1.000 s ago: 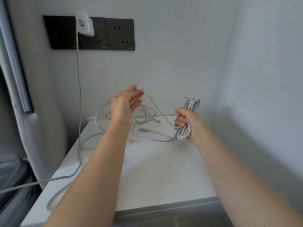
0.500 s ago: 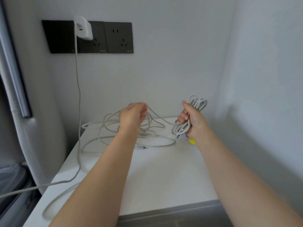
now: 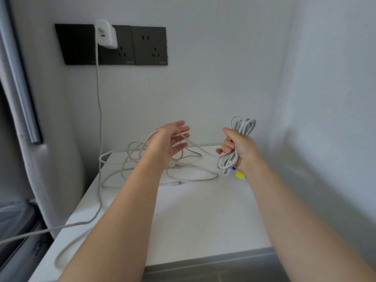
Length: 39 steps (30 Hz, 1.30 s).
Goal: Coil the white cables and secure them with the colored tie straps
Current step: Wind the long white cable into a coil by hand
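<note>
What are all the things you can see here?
coiled cable: one bundle, white, gripped in right hand
loose cable: one tangle, white, on table, a strand across left hand
tie straps: count unclear, yellow and blue, on table below right hand
charger: one, white, plugged into wall plates
wall plates: three, black, on wall
table: one, white, in corner
left hand: one, open, fingers straight
right hand: one, closed round coiled cable

White table [image 3: 193,220] — loose cable [image 3: 211,178], coloured straps [image 3: 239,175]

I can read nothing here; small print on far black socket panels [image 3: 149,45] (low edge) too blurred.
</note>
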Each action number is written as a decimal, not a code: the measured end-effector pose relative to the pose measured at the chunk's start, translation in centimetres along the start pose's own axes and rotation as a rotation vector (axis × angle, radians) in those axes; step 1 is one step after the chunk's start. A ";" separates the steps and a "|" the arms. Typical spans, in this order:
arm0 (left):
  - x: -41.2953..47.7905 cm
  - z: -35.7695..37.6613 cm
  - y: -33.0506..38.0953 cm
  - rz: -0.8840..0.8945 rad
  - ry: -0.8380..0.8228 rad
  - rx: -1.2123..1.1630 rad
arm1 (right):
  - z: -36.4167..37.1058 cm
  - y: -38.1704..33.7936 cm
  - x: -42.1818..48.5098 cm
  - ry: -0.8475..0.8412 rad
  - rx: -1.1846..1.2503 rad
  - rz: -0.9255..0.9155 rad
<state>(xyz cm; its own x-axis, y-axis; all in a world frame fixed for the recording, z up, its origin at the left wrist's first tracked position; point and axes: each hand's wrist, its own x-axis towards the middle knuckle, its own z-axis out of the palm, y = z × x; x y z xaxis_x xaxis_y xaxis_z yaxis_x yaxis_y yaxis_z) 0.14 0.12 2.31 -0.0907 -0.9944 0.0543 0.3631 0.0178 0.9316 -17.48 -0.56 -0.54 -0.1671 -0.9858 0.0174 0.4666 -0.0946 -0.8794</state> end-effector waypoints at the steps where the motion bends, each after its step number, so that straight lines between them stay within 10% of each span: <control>1: -0.1 -0.1 0.2 0.001 -0.060 0.013 | 0.0 0.1 0.1 0.023 -0.041 -0.006; 9: 0.4 -1.7 1.0 0.159 0.003 0.493 | -0.9 -0.6 0.1 0.156 -0.139 -0.012; 16: 0.4 -1.5 1.1 0.122 -0.026 0.010 | -1.0 -0.3 0.2 0.101 -0.201 0.040; 39: 0.6 -0.2 -1.7 -0.012 -0.070 0.285 | -0.2 0.2 -1.5 -0.596 -0.438 0.371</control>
<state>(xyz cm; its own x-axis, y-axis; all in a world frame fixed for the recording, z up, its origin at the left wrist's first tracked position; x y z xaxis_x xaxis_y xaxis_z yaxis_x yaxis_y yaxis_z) -0.30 -0.56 0.72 -0.1608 -0.9853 0.0580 0.0869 0.0444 0.9952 -17.32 0.96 -0.85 0.4772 -0.8623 -0.1696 -0.0009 0.1926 -0.9813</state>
